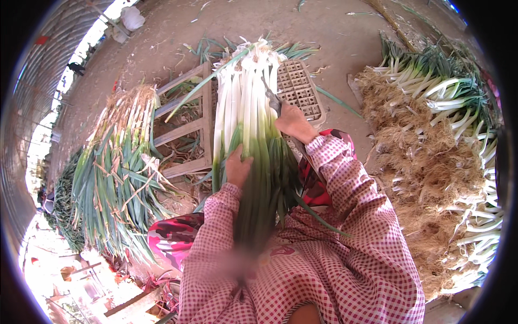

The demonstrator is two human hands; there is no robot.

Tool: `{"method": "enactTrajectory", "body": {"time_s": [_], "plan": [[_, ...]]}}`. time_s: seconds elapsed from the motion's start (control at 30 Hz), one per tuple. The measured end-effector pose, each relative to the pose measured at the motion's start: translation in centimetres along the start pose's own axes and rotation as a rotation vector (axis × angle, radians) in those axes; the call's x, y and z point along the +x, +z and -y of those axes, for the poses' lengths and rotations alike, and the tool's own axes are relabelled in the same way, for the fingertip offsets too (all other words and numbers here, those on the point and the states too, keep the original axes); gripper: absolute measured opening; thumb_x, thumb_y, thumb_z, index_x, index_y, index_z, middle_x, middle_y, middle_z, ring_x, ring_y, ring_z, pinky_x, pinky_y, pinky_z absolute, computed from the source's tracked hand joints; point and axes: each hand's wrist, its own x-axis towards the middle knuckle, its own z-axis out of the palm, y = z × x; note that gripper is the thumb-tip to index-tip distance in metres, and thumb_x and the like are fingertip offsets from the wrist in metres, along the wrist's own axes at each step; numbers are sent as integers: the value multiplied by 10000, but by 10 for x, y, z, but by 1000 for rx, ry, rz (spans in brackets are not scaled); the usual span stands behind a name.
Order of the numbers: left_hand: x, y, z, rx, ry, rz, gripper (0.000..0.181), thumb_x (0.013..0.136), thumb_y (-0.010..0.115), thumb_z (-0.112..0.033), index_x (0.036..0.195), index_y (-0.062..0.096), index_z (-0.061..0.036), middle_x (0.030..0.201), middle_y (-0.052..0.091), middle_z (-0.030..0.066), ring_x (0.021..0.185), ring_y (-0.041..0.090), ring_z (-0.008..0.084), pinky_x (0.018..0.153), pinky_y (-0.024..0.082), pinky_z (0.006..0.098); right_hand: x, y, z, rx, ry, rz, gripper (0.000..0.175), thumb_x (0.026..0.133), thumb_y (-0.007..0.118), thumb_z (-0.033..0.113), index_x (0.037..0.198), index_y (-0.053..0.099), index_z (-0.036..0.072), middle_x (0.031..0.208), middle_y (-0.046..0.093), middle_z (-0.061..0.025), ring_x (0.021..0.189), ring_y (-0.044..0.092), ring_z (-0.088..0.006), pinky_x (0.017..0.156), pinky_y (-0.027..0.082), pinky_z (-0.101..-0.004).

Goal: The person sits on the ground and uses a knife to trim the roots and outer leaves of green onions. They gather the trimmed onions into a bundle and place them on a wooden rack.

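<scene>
A thick bundle of long green onions (249,101) lies before me, white stalks and root ends pointing away, dark green leaves reaching toward my lap. My left hand (238,166) grips the onions low on the left, where white turns to green. My right hand (295,120) is closed on a dark, narrow tool (273,99), which may be a knife or a stick; its tip lies over the white stalks. Under the bundle are a beige plastic crate (301,89), upside down or on its side I cannot tell, and a wooden slatted frame (206,121).
To the left lies a pile of green onions with dry leaves (117,174). A long heap of onions with brown roots (429,194) curves along the right. Leaf scraps (301,50) lie beyond the bundle. Bright clutter (85,287) is at the lower left.
</scene>
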Motion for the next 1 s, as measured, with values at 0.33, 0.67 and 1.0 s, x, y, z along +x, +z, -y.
{"method": "enactTrajectory", "body": {"time_s": [0.33, 0.67, 1.0], "plan": [[-10, 33, -58, 568, -94, 0, 569, 760, 551, -51, 1290, 360, 27, 1033, 491, 185, 879, 581, 345, 709, 506, 419, 81, 7, 5, -14, 56, 121, 391, 727, 527, 142, 983, 557, -152, 922, 608, -328, 910, 613, -413, 824, 481, -427], [32, 30, -22, 144, 56, -251, 437, 733, 577, -106, 1157, 524, -13, 1037, 565, 241, 811, 606, 357, 664, 511, 452, 83, 31, 23, 77, -154, 255, 476, 713, 612, 256, 1042, 538, -80, 797, 614, -199, 708, 610, -282, 628, 482, -394], [17, -80, 74, -110, 9, -403, 218, 690, 628, -41, 906, 661, -53, 797, 622, 176, 711, 620, 320, 622, 500, 413, 13, 82, 112, 152, -387, 825, 544, 788, 613, 141, 1262, 399, -15, 807, 534, -77, 580, 533, -158, 574, 468, -297]]}}
